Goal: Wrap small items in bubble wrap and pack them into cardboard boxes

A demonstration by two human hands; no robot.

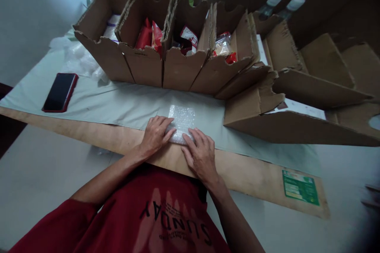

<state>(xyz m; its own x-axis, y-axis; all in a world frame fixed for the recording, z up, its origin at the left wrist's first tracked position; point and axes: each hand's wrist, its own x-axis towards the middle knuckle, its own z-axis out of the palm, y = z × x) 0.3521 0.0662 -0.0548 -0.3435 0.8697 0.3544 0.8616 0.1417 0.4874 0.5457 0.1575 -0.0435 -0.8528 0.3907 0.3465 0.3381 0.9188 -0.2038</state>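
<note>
A small square of bubble wrap (182,120) lies flat on the pale green cloth (124,104) near the table's front edge. My left hand (154,134) rests on its lower left part, fingers stretched out flat and pointing right. My right hand (200,153) lies on its lower right corner, fingers spread flat and pointing up-left. Both hands press on the wrap and hold nothing.
A row of open cardboard bins (166,43) with red and clear packets stands behind the wrap. More cardboard bins (297,102) lie to the right. A dark phone in a red case (60,91) lies at left. A green label (299,187) sticks on the wooden table edge.
</note>
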